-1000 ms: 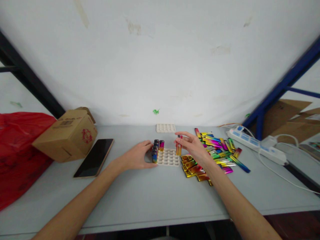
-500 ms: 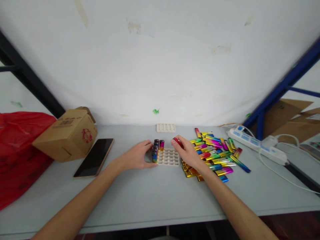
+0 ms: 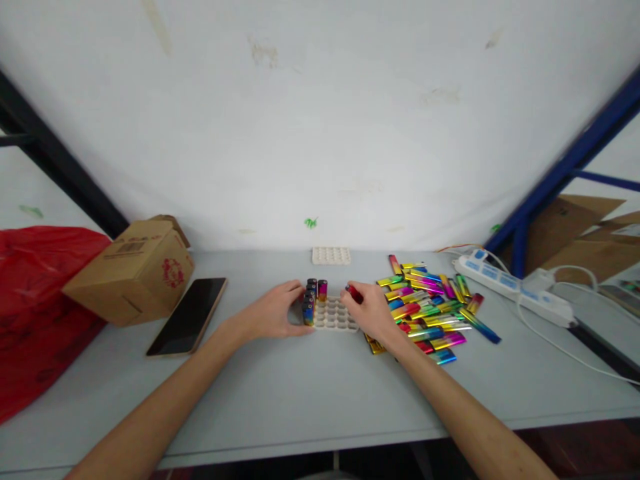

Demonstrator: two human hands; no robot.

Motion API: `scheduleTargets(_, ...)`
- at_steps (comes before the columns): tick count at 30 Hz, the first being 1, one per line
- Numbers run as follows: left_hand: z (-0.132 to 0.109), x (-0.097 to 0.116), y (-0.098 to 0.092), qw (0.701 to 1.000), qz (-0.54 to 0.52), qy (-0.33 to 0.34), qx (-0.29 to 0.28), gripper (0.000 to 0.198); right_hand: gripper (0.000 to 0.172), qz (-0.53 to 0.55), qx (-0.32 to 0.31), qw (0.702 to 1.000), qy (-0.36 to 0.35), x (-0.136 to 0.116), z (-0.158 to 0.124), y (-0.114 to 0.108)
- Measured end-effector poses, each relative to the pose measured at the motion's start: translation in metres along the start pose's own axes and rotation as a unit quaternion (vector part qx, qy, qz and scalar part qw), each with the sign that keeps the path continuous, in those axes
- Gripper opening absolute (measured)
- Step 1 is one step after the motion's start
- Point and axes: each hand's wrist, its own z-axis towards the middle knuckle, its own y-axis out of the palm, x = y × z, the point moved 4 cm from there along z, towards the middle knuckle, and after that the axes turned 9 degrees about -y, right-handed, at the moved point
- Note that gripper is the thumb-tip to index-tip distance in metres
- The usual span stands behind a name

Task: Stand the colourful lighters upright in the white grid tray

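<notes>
My left hand (image 3: pixel 274 311) curves around the left end of a white tray (image 3: pixel 336 320) with rows of round hollows. Its thumb rests by the near left corner, and its fingers are beside the upright lighters. A column of dark-topped lighters (image 3: pixel 309 303) stands along the tray's left side. One pink and gold lighter (image 3: pixel 323 289) stands in the second column at the far edge. Over the tray's far right part, my right hand (image 3: pixel 369 308) pinches a red lighter (image 3: pixel 355 293), held tilted. To the right lies a loose pile of shiny, many-coloured lighters (image 3: pixel 425 310), partly hidden by my right wrist.
Behind the tray lies a second white tray (image 3: pixel 331 255) near the wall. On the left are a dark-screened phone (image 3: pixel 189 316), a cardboard box (image 3: pixel 130 270) and a red plastic bag (image 3: pixel 45 313). A white power strip (image 3: pixel 515 290) with cables lies at the right.
My right hand has moved slightly down and turned, tilting the red lighter over the tray. My left hand stays at the tray's left end.
</notes>
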Motion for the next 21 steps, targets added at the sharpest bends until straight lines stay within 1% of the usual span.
scheduleTargets(3,0.0000,-0.0002,-0.0001,1.000,-0.002,0.000,0.001,0.059,0.036,-0.001,0.009,1.000,0.002,-0.0012,0.0000,-0.0018)
scheduleTargets(8,0.0001,-0.0007,0.0005,1.000,-0.003,0.007,-0.003,0.059,0.051,0.003,0.019,1.000,-0.014,-0.0058,-0.0004,-0.0030)
scheduleTargets(10,0.0004,-0.0009,0.0009,1.000,-0.002,0.011,-0.004,0.060,0.054,0.006,0.022,1.000,-0.019,-0.0065,-0.0005,-0.0030)
scheduleTargets(12,0.0006,-0.0016,0.0013,1.000,0.003,0.010,-0.002,0.061,0.052,0.003,0.020,1.000,-0.020,-0.0056,-0.0005,-0.0026)
scheduleTargets(18,-0.0006,-0.0027,0.0018,1.000,0.006,0.013,0.012,0.061,0.039,-0.016,0.013,1.000,-0.013,0.0005,0.0001,-0.0020)
scheduleTargets(21,-0.0008,-0.0021,0.0015,1.000,0.002,0.015,0.013,0.061,0.039,-0.019,0.022,0.999,-0.017,0.0012,-0.0002,-0.0032)
